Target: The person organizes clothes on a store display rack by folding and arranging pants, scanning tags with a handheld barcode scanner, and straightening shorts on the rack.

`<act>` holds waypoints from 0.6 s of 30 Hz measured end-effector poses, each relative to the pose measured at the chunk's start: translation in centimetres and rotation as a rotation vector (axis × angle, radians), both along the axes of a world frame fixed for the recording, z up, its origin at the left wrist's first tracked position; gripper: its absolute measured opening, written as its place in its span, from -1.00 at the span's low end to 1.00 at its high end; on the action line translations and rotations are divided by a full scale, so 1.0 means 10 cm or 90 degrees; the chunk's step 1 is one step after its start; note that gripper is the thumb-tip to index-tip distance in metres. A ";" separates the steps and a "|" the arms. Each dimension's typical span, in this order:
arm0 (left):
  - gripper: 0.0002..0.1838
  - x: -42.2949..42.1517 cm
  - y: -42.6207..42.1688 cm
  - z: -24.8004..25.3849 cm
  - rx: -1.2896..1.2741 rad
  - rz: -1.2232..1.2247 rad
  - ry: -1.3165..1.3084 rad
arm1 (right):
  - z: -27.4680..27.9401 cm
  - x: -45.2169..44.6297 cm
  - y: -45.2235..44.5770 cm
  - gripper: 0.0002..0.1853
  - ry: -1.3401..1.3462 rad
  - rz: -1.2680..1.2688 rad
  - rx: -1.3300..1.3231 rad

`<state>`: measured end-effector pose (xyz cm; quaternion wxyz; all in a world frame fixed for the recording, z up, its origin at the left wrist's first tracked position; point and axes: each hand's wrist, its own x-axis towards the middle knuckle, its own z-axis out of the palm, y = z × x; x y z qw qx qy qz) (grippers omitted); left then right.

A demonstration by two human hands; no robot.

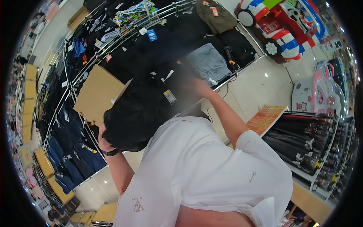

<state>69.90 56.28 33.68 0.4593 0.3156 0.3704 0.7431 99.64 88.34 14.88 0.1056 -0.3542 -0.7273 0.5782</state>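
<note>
A bulky black garment bunches up in front of my body, bearing a yellow-and-white label. At its left side my left hand, with a dark band on the wrist, grips the edge of the cloth; the fingers are partly hidden. Just behind that hand stands a brown cardboard box. My right hand is over the dark clothes, near a folded grey garment; its fingers are smeared by blur. A black-and-orange handheld device with a cable lies beside the grey garment.
Metal-railed bins hold dark clothes and jeans. A brown folded garment lies at the back. Toy cars stand at the upper right. A hanging rack with an orange sign is to my right.
</note>
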 end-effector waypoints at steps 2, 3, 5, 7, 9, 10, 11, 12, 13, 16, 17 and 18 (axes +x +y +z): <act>-0.46 -0.11 0.18 -0.15 0.100 -0.192 -0.014 | 0.26 -0.42 -0.34 -0.37 -0.049 0.118 -0.033; -0.51 0.13 0.24 0.02 -0.014 -0.075 0.040 | 0.68 -0.54 -0.50 -0.28 0.003 0.170 -0.155; -0.54 0.12 0.37 0.02 -0.049 -0.169 0.088 | 0.81 -0.72 -0.84 -0.17 0.029 0.207 -0.291; -0.55 0.28 0.58 0.18 -0.054 -0.224 0.098 | 0.63 -0.84 -0.99 -0.15 0.004 0.196 -0.300; -0.60 0.40 0.73 0.24 -0.006 -0.264 0.144 | 0.76 -0.89 -0.95 -0.21 0.108 0.242 -0.523; -0.60 0.44 0.74 0.23 -0.008 -0.262 0.147 | 0.85 -0.85 -0.90 -0.21 0.110 0.246 -0.524; -0.60 0.47 0.73 0.22 -0.026 -0.241 0.166 | 0.98 -0.82 -0.81 -0.27 0.102 0.185 -0.529; -0.59 0.49 0.76 0.23 -0.043 -0.218 0.187 | 1.12 -0.79 -0.70 -0.32 0.095 0.126 -0.532; -0.59 0.51 0.79 0.26 -0.045 -0.210 0.194 | 1.48 -0.72 -0.58 -0.32 0.099 0.136 -0.532; -0.63 0.58 0.79 0.51 -0.204 0.042 0.352 | 2.05 -0.46 -0.17 -0.42 0.104 0.186 -0.091; -0.65 0.57 0.78 0.57 -0.236 0.086 0.331 | 2.04 -0.53 -0.14 -0.35 0.069 0.037 -0.157; -0.65 0.54 0.77 0.62 -0.263 0.135 0.311 | 1.76 -0.59 0.05 -0.27 0.109 0.076 -0.088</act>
